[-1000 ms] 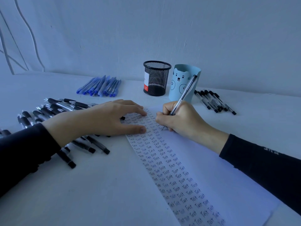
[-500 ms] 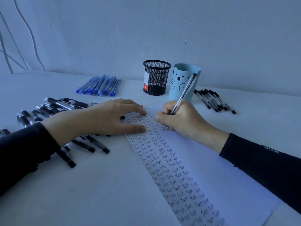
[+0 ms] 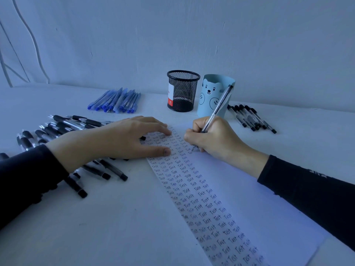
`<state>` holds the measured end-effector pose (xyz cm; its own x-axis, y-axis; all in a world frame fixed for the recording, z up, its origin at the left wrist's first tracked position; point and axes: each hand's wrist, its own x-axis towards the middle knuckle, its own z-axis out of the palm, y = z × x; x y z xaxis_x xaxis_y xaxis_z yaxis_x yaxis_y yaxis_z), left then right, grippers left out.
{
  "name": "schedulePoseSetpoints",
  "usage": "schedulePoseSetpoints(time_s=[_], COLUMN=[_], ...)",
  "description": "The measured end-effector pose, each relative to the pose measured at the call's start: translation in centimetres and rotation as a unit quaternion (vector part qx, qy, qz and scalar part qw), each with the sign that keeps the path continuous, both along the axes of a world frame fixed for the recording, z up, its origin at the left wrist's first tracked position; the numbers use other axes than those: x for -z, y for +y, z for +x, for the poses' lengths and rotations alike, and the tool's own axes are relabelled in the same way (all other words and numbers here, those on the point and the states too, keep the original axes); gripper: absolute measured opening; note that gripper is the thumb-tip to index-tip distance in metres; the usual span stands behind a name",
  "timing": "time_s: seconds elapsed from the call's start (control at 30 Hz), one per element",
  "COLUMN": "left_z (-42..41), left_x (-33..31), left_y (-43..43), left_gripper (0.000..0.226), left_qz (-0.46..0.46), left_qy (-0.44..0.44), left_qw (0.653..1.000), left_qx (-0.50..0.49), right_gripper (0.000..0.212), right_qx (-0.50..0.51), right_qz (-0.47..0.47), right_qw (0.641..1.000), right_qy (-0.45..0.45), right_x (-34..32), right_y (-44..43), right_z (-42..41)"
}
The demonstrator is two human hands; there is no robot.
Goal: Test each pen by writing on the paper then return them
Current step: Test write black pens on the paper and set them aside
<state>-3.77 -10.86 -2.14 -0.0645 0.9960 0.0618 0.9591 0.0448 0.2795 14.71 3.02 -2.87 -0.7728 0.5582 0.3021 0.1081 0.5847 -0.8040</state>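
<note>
Head view, dim blue light. Little is changed over the last sec. The R hand (image 3: 217, 139) is kept at the same spot near the top of the paper (image 3: 240, 189). The pen (image 3: 218, 107) is only tilted a touch differently, w/ its tip pressed to the sheet at the end of a row of "Test" words. The R hand's grip is clamped round the pen barrel, thumb & fingers curled. The L hand (image 3: 119, 141) is laid flat on the sheet's 9 o'clock edge, fingers straight, unmoved; nothing is held by it.

Judged from this, a word is still being written w/ this pen, so its test isn't finished and its return isn't begun.

The sheet's L strip is filled w/ "Test" rows; the R part is left blank. Black pens (image 3: 63, 127) are spread on the surface (image 3: 96, 217) at 9 o'clock, partly hidden by the L hand. Blue pens (image 3: 117, 101) are grouped at 11. A mesh cup (image 3: 182, 91) and a bear cup (image 3: 209, 98) are stood at 12. A smaller black-pen row (image 3: 249, 118) is laid at approx. 1 o'clock, prob. the tested lot.
</note>
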Motion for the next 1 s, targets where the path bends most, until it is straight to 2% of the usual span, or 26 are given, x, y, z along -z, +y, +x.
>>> schedulePoseSetpoints(time_s=[0.4,0.53,0.63,0.7,0.77,0.83,0.93,1.0], left_z=[0.2,0.3,0.3,0.3,0.2,0.1,0.0,-0.1], left_x=[-0.2,-0.4,-0.5,-0.5,-0.5,-0.3,-0.2,-0.1], left_y=[-0.1,-0.2,-0.2,-0.2,-0.2,-0.2,-0.2,-0.2], left_gripper=[0.065,0.065,0.065,0.066,0.069,0.069,0.068,0.069], left_qz=[-0.005,-0.013,-0.016,-0.019,-0.019,-0.019,-0.011,-0.007], left_qy=[-0.001,0.000,0.001,0.001,0.004,0.008,0.009,0.006], left_qw=[1.000,1.000,1.000,1.000,1.000,1.000,1.000,1.000], left_qx=[-0.003,-0.005,-0.004,-0.004,-0.002,0.000,0.003,0.005], right_gripper=[0.038,0.037,0.047,0.041,0.035,0.040,0.034,0.030], right_qx=[-0.006,-0.005,-0.011,-0.013,-0.014,-0.035,-0.099,-0.147], right_qz=[-0.003,-0.046,-0.068,-0.070,-0.111,-0.201,-0.301,-0.372], right_qw=[1.000,0.999,0.997,0.997,0.993,0.978,0.946,0.912], right_qy=[-0.006,0.002,0.023,0.027,0.021,0.035,0.069,0.089], right_x=[0.2,-0.1,-0.9,-1.7,-2.4,-3.0,-4.1,-4.7], right_y=[0.1,0.2,0.3,0.3,0.6,1.0,1.5,1.8], right_z=[-0.1,0.0,0.3,0.5,0.7,0.8,1.0,1.1])
